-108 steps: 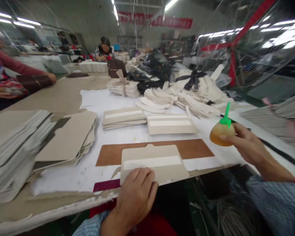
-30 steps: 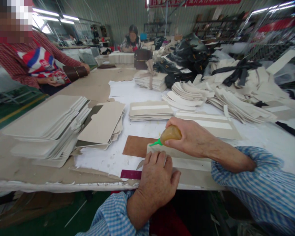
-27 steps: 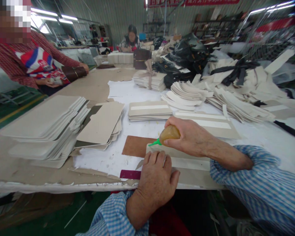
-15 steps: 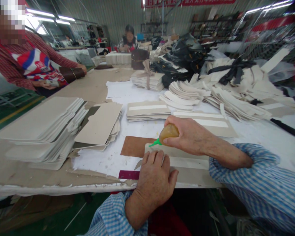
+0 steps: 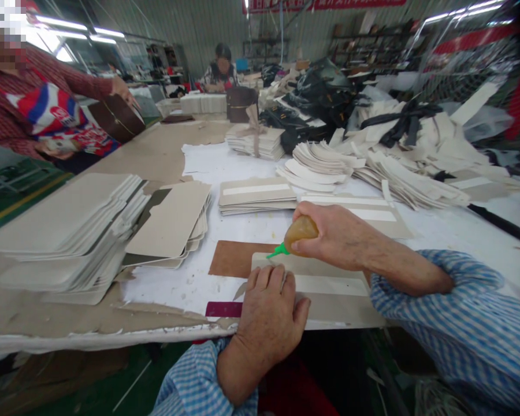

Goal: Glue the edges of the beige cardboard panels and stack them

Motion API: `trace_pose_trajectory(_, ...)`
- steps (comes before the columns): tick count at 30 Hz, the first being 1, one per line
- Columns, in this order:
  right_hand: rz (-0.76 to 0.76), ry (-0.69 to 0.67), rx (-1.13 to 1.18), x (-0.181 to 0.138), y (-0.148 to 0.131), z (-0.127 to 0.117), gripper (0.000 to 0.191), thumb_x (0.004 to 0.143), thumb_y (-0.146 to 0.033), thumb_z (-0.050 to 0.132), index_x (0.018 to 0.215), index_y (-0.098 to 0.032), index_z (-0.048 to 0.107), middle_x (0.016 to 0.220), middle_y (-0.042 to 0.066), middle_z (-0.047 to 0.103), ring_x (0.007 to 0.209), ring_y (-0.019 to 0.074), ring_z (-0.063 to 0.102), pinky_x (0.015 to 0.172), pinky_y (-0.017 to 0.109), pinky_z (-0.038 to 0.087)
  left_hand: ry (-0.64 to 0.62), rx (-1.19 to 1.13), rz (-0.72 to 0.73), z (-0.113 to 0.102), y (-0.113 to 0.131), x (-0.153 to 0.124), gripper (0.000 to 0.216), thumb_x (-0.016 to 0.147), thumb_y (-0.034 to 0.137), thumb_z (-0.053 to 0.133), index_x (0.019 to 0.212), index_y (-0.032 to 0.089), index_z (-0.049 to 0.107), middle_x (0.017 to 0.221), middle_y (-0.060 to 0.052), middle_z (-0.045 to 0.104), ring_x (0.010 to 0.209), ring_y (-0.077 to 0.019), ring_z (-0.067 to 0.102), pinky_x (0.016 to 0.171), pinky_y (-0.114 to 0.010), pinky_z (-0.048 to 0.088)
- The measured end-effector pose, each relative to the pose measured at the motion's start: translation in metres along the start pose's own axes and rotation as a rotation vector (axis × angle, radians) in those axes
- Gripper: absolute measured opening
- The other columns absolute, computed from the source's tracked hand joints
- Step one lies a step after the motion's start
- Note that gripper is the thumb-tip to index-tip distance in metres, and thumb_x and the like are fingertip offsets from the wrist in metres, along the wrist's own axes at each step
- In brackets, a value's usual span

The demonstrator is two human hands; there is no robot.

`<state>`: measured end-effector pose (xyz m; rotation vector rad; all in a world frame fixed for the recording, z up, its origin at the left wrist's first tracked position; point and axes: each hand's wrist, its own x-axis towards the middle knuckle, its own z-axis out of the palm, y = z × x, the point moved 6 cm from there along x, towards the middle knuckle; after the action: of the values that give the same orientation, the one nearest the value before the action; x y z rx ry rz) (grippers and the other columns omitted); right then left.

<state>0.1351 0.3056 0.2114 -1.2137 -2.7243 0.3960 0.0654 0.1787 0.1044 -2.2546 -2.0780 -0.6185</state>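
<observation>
My right hand (image 5: 335,237) grips a small amber glue bottle (image 5: 301,231) with a green nozzle (image 5: 277,252). The nozzle tip points down-left onto the upper left edge of a grey card piece (image 5: 329,286) with a white strip across it. My left hand (image 5: 268,318) lies flat on the near left corner of that piece, fingers together and stretched out. The piece rests on a brown board (image 5: 229,258) at the table's front edge.
Stacks of grey card panels (image 5: 69,225) lie left, with more stacks (image 5: 255,195) and curved white pieces (image 5: 320,167) behind. Black bags (image 5: 312,92) pile at the back. A person in a red top (image 5: 34,110) holds a brown piece (image 5: 117,118) at far left.
My right hand came from the right with the bottle and tipped its nozzle onto the card piece. In the last second the nozzle crept right; the person at left lifted the brown piece.
</observation>
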Motion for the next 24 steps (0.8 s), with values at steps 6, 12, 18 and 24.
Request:
trace_pose_trajectory(6, 0.009, -0.005, -0.007, 0.0, 0.002, -0.002, 0.025, 0.08, -0.036, 0.069, 0.1, -0.022, 0.062, 0.082, 0.005, 0.07, 0.07, 0.0226, 0.059, 0.06, 0.031, 0.034, 0.0, 0.008, 0.009, 0.0, 0.0, 0.0, 0.038, 0.097, 0.04, 0.064, 0.123, 0.013, 0.068, 0.13, -0.015, 0.067, 0.119, -0.0353, 0.056, 0.109, -0.057, 0.049)
trace_pose_trajectory(12, 0.017, -0.029, -0.02, -0.002, 0.002, -0.004, 0.025, 0.079, -0.033, 0.069, 0.101, -0.022, 0.062, 0.085, 0.006, 0.072, 0.075, 0.0244, 0.062, 0.063, 0.032, 0.037, 0.005, 0.013, 0.006, 0.0, -0.001, 0.0, 0.039, 0.096, 0.04, 0.065, 0.124, 0.012, 0.068, 0.13, -0.016, 0.067, 0.12, -0.0359, 0.056, 0.109, -0.058, 0.05)
trace_pose_trajectory(18, 0.067, -0.03, -0.025, -0.007, 0.017, -0.008, 0.023, 0.079, -0.037, 0.068, 0.096, -0.023, 0.061, 0.08, 0.005, 0.07, 0.07, 0.0235, 0.06, 0.059, 0.032, 0.033, 0.022, 0.02, 0.016, -0.001, -0.001, 0.0, 0.039, 0.097, 0.038, 0.064, 0.125, 0.012, 0.068, 0.13, -0.016, 0.067, 0.119, -0.0361, 0.057, 0.107, -0.058, 0.051)
trace_pose_trajectory(24, 0.122, -0.025, -0.007, -0.011, 0.029, -0.011, 0.026, 0.076, -0.036, 0.073, 0.097, -0.024, 0.063, 0.078, 0.003, 0.071, 0.069, 0.0226, 0.061, 0.058, 0.032, 0.033, 0.04, 0.045, 0.027, 0.0, -0.001, -0.001, 0.04, 0.097, 0.039, 0.064, 0.125, 0.011, 0.068, 0.131, -0.017, 0.067, 0.12, -0.0365, 0.057, 0.107, -0.058, 0.052)
